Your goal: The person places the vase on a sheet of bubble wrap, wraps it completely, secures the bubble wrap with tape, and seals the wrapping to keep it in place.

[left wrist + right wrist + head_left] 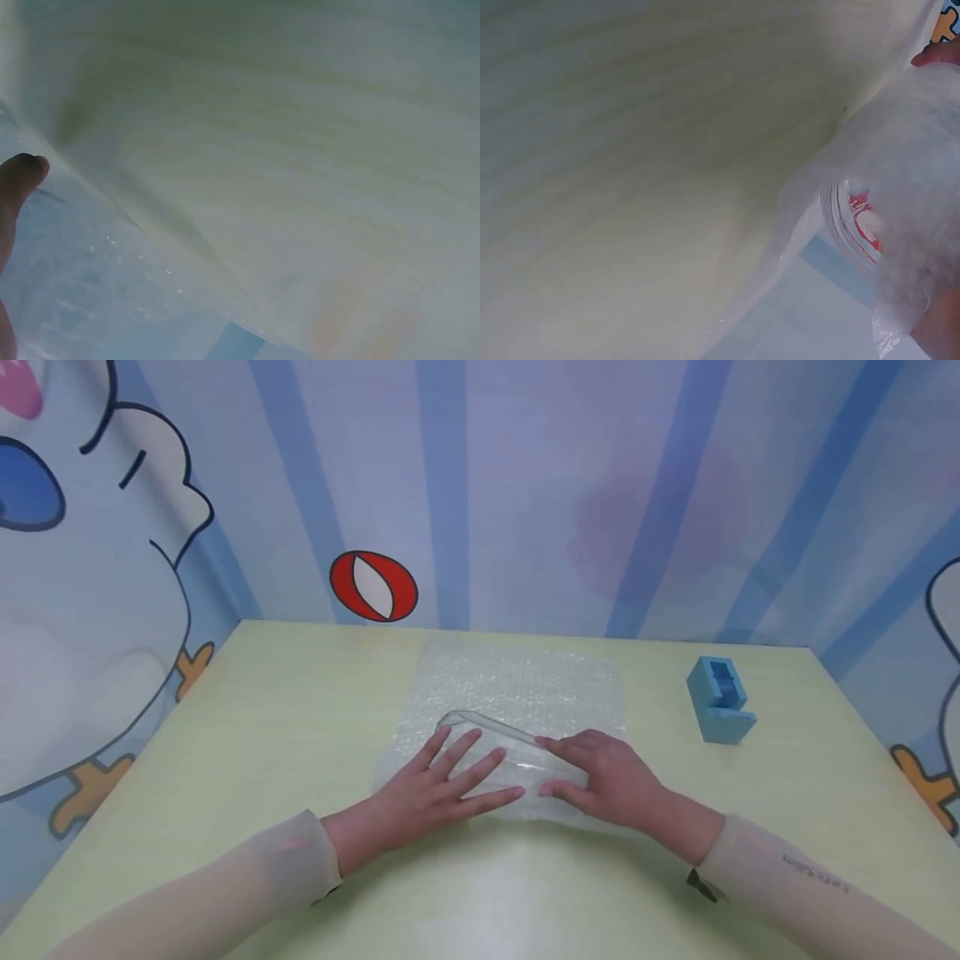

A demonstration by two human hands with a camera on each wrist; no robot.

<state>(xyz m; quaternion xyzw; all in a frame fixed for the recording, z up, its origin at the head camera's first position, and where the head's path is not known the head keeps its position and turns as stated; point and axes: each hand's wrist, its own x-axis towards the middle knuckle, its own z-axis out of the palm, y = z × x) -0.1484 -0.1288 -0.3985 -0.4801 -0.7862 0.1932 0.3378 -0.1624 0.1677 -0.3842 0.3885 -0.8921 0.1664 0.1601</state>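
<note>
A sheet of bubble wrap (517, 672) lies on the table, its near part folded over a clear, rounded vessel (491, 725). My left hand (438, 789) rests on the left part of this bundle with its fingers straight and spread. From the right, my right hand (618, 777) grips the wrapped bundle, thumb on the near side and fingers on the far side. In the right wrist view, a clear circular end (838, 225) of the vessel shows beside the crinkled wrap. Only a fingertip (22, 176) appears at the edge of the left wrist view.
A blue tape dispenser (722, 702) stands at the right of the pale yellow table (300, 693). Behind the table rises a striped wall (517, 485) with cartoon figures and a printed red ball (373, 587). Further printed panels flank both sides.
</note>
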